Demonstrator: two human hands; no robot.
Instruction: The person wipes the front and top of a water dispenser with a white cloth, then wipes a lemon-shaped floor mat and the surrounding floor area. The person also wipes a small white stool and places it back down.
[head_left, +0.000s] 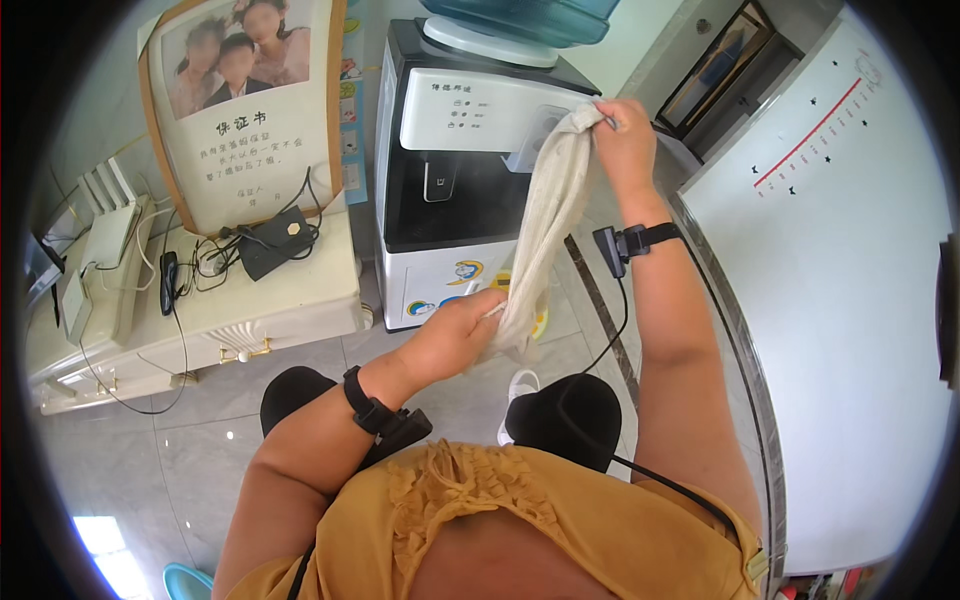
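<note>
A pale beige cloth (551, 202) stretches in a loose twist between my two hands. My right hand (628, 142) grips its bunched upper end, close to the right front of a water dispenser (457, 120). Lower down, my left hand (457, 334) is closed around the cloth's other end, in front of the dispenser's white lower door (427, 281). The dispenser has a white control panel, a black recess and a blue water bottle (525, 19) on top. The cloth hides part of its right side.
To the left stands a cream cabinet (285, 322) with gold handles. On it are a framed poster (247, 157) bearing a photo and writing, a black box (276, 244) with tangled cables, and a white router (109, 236). A white wall (832, 315) with a height chart rises at right.
</note>
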